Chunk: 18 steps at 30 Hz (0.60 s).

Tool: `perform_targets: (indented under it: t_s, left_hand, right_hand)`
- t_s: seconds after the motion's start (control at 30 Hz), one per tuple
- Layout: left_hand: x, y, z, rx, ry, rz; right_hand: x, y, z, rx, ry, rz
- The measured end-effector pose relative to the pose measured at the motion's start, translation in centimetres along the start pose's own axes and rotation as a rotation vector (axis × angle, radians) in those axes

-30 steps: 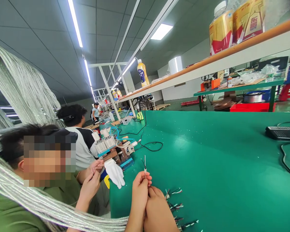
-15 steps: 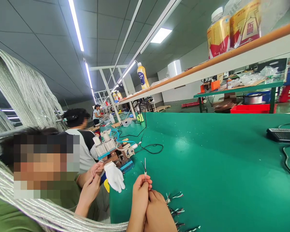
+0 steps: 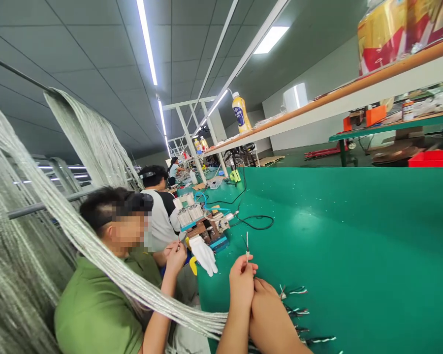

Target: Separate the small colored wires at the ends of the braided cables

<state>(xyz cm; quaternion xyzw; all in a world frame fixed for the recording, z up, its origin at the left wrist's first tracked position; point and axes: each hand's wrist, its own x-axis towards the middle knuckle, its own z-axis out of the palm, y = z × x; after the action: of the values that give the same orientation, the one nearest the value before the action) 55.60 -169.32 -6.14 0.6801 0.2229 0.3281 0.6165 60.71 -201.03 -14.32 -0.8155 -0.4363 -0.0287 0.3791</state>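
Note:
My left hand (image 3: 242, 279) is closed in a pinch around a cable (image 3: 247, 255). The cable's stripped end points upward, with a pale wire and a dark wire spread apart above my fingertips. Pressed up against it is my right hand (image 3: 268, 304), seen from the back. Its fingers curl inward and out of sight, so what they hold is hidden. Beside my right forearm, several cable ends (image 3: 295, 310) with black, white and red wires lie on the green table (image 3: 339, 255). A long bundle of silvery cables (image 3: 158, 292) passes in from the left behind my left wrist.
A pneumatic bench machine (image 3: 203, 221) stands ahead on the left, with a white glove (image 3: 204, 255) in front. A black cord (image 3: 260, 222) loops beside it. Close on my left sits a co-worker in green (image 3: 99, 300), hands raised. A shelf (image 3: 317, 110) with bottles runs overhead.
The view has turned left, so everything appears further right and more of the co-worker and hanging cables shows. My hands keep nearly the same hold on the cable.

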Motion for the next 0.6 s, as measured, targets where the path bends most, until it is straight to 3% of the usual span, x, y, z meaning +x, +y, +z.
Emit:
perform_targets:
  t_s: [0.13,0.4,0.6]
  left_hand:
    - [-1.6,-0.1,0.9,0.103,0.024,0.060]
    - [-3.5,3.1,1.0,0.317,0.057,0.160]
    - [-4.6,3.7,1.4,0.468,0.067,0.220]
  right_hand:
    - [-0.2,0.1,0.1,-0.022,-0.018,-0.010]
    - [0.6,0.0,0.5,-0.048,-0.105,0.051]
    - [1.0,1.1,1.4,-0.019,-0.091,0.037]
